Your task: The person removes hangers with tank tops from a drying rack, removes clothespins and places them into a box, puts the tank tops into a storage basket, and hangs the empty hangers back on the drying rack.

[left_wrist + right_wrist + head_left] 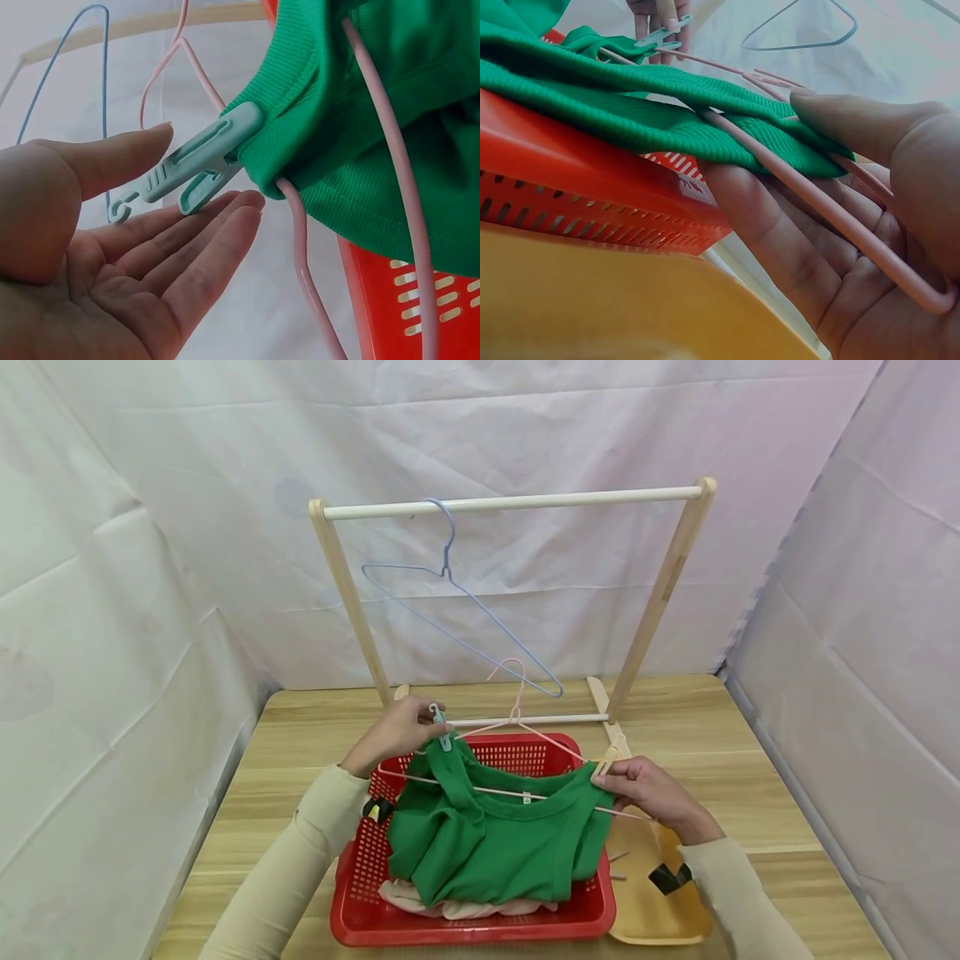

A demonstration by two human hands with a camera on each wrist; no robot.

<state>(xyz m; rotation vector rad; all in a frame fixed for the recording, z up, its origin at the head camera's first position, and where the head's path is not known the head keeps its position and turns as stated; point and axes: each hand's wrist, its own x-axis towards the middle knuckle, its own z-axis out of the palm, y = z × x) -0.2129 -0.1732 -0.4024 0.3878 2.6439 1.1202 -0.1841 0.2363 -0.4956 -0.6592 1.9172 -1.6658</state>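
Note:
A green tank top hangs on a pink hanger over a red basket. A pale teal clothespin clamps one strap to the hanger. Around that clothespin is my left hand, its thumb above and its nearly straight fingers beneath the clip's legs. My right hand pinches the other strap, thumb on top and fingers underneath, with the hanger's pink end lying across the palm. On this strap, beside the right thumb, a cream clothespin stands up in the head view.
Behind the basket stands a wooden rack with a white rod, from which a blue hanger hangs. Pale pink cloth lies in the basket under the green top. A yellow tray with small sticks sits at the right.

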